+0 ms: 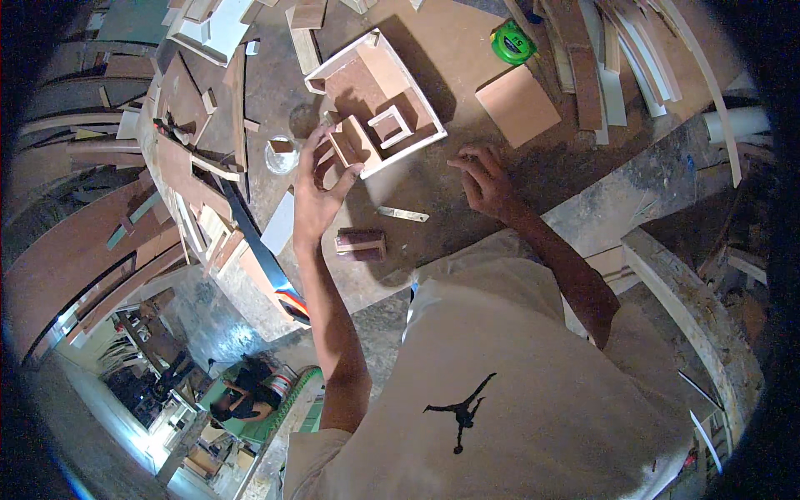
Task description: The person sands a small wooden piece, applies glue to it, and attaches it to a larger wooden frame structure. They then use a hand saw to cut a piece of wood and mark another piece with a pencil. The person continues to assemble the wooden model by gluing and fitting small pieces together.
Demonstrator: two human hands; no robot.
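Note:
My left hand (319, 179) is closed around a small open wooden box (353, 143), thumb on its near side and fingers on its far left side. That small box sits at the near left corner of a larger shallow wooden box (425, 100) with pale edges. Inside the larger one stands a little U-shaped wooden piece (390, 125). My right hand (486, 182) is over the table to the right of the boxes, its fingers loosely bent and apart, with nothing seen in them. Between my hands lies a narrow metal blade (403, 214), and nearer me a sandpaper-wrapped block (361, 245).
Left of my left hand stands a clear cup (282, 155); a handsaw (265, 258) lies lower left. A square wooden panel (518, 107) and green tape measure (512, 42) lie at right. Wood strips (583, 71) crowd the far right. A person (242, 398) sits in the lower-left background.

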